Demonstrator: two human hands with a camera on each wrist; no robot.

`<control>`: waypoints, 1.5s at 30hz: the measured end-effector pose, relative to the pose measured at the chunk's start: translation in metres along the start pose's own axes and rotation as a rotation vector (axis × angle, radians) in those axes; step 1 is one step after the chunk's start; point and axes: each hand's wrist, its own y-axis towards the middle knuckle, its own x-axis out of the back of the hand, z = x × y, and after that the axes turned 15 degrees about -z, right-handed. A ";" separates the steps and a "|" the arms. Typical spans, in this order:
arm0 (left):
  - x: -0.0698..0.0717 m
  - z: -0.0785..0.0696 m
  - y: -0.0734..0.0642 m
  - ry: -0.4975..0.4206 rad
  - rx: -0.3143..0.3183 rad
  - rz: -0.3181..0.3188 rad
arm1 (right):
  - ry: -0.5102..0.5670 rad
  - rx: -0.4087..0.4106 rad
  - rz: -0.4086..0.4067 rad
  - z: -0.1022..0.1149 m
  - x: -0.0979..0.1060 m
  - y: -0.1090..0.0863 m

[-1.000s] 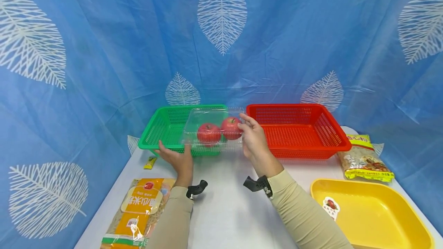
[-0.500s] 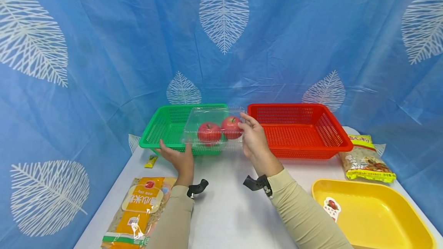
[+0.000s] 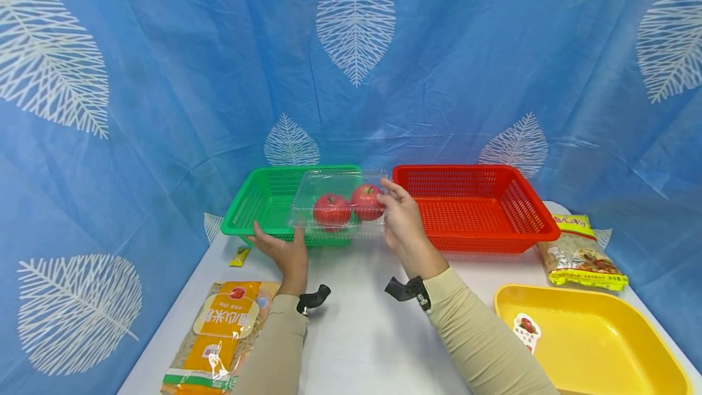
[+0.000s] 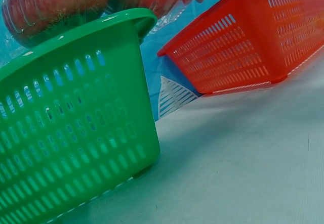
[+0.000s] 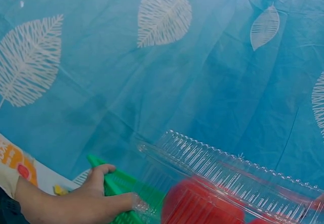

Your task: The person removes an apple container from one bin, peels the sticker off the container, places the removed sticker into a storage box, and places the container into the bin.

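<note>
A clear plastic clamshell box (image 3: 323,183) with two red apples (image 3: 331,209) inside is held up in front of the green basket (image 3: 245,205). My right hand (image 3: 404,224) grips the box's right end, fingertips at its edge beside one apple. My left hand (image 3: 286,258) is at the lower left corner, fingers spread and fairly straight. In the right wrist view, one left-hand digit reaches the corner of the box (image 5: 223,176). The left wrist view has the box's underside over the rim of the green basket (image 4: 101,24); the left fingers are out of that view.
A red basket (image 3: 471,242) stands right of the green one. At right are a noodle bag (image 3: 581,255) and a yellow tray (image 3: 592,297) with an apple sticker. An orange-labelled bag (image 3: 219,334) and a small yellow packet (image 3: 239,256) lie at left. Blue leaf-print cloth (image 3: 439,66) hangs behind.
Both hands and the box stay almost still. The whole head view shifts very slightly.
</note>
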 end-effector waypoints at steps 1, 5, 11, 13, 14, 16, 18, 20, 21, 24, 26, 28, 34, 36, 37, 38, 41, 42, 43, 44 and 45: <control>0.000 0.000 0.000 0.000 0.002 -0.001 | 0.000 0.000 0.000 0.000 0.000 0.000; -0.001 0.001 0.000 0.000 0.005 -0.001 | -0.001 -0.002 0.000 0.001 -0.001 0.000; -0.001 0.003 0.001 -0.002 -0.005 -0.007 | 0.007 -0.007 -0.004 0.000 -0.003 0.001; -0.001 0.003 0.001 -0.006 -0.010 -0.010 | 0.008 -0.007 -0.008 0.000 -0.004 0.002; -0.002 0.003 0.001 -0.008 -0.012 -0.012 | 0.009 -0.007 -0.009 0.000 -0.004 0.002; -0.002 0.003 0.001 -0.017 -0.015 -0.015 | 0.014 -0.006 -0.009 0.000 -0.005 0.003; -0.002 0.003 0.001 -0.018 -0.019 -0.015 | 0.019 -0.003 -0.008 -0.001 -0.005 0.003; -0.002 0.003 0.002 -0.019 -0.022 -0.015 | 0.024 -0.003 -0.008 -0.001 -0.006 0.004; -0.002 0.004 0.002 -0.019 -0.024 -0.014 | 0.025 -0.003 -0.007 -0.001 -0.006 0.004; -0.003 0.004 0.002 -0.018 -0.026 -0.014 | 0.026 -0.005 -0.005 -0.001 -0.006 0.006; -0.003 0.005 0.003 -0.023 -0.028 -0.013 | 0.023 -0.007 -0.005 -0.001 -0.006 0.006; -0.003 0.005 0.003 -0.026 -0.032 -0.014 | 0.020 -0.013 -0.007 -0.001 -0.006 0.007; -0.003 0.007 0.001 -0.031 -0.043 -0.016 | 0.014 -0.014 -0.002 0.001 -0.007 0.007; -0.003 0.007 0.000 -0.026 -0.044 -0.017 | 0.016 -0.012 -0.001 0.001 -0.008 0.008; -0.003 0.007 0.000 -0.024 -0.046 -0.017 | 0.017 -0.012 -0.001 0.002 -0.008 0.008; -0.003 0.007 0.000 -0.020 -0.048 -0.017 | 0.018 -0.011 0.001 0.002 -0.008 0.009; -0.003 0.006 0.000 -0.012 -0.052 -0.021 | 0.028 -0.011 0.001 0.002 -0.009 0.010; -0.003 0.006 0.000 -0.010 -0.052 -0.022 | 0.030 -0.012 0.000 0.002 -0.010 0.010; -0.003 0.006 0.000 -0.011 -0.053 -0.022 | 0.032 -0.013 0.000 0.002 -0.010 0.010; -0.003 0.006 -0.001 -0.010 -0.052 -0.022 | 0.031 -0.013 0.000 0.002 -0.011 0.010; -0.003 0.006 -0.001 -0.010 -0.052 -0.023 | 0.027 -0.013 -0.002 0.002 -0.011 0.010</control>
